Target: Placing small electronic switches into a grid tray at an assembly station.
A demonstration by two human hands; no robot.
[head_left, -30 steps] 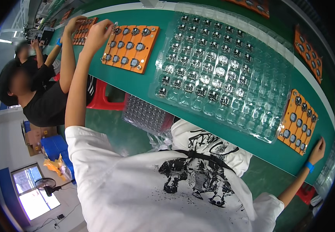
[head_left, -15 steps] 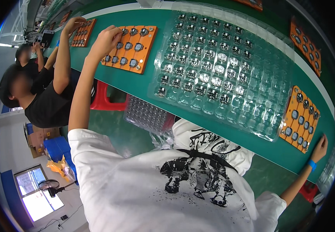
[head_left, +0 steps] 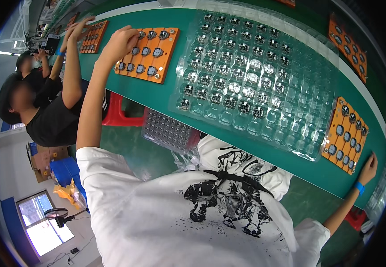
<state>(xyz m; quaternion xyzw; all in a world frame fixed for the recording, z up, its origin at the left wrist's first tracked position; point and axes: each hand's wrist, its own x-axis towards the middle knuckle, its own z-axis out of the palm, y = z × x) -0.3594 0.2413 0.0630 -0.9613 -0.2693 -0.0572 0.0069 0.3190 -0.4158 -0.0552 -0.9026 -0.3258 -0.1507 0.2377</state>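
**Left of the clear tray (head_left: pixel 306 89), the left hand (head_left: pixel 121 43) at an orange plate (head_left: pixel 168 51)**

Its bent fingers stand narrow over the side away from the tray; any hold is hidden. Right of the tray, the right hand (head_left: pixel 369 169) sits beside a second plate (head_left: pixel 336 117), fingers nearly together, any hold unclear.

At left, a fan (head_left: pixel 60 220) before a window (head_left: pixel 48 236), cartons (head_left: pixel 47 159) beside a blue bundle (head_left: pixel 65 172); farther right, a red stool (head_left: pixel 121 119).
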